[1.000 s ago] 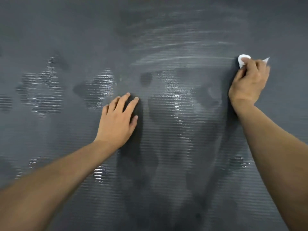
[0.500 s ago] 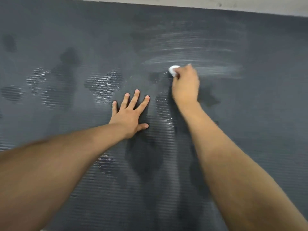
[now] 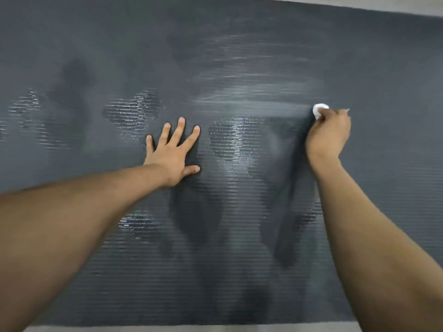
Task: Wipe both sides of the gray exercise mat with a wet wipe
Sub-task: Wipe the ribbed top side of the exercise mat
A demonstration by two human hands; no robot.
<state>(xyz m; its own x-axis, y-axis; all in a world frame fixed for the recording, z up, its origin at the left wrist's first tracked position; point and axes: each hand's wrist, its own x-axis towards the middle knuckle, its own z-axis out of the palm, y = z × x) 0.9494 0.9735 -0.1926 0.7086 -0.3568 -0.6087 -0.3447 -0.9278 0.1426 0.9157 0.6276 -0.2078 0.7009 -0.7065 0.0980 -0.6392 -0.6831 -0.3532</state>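
My right hand (image 3: 328, 137) pinches the wipe (image 3: 320, 110) near the mat's (image 3: 72, 39) far edge; my left hand (image 3: 173, 154), fingers spread, pins it — the bunched wipe could skip patches.

We have one view only — head-worn, looking forward and steeply down, close over the gray mat (image 3: 239, 271), far edge topmost.

Pale gray floor (image 3: 383, 1) strip along top edge; another along bottom edge.
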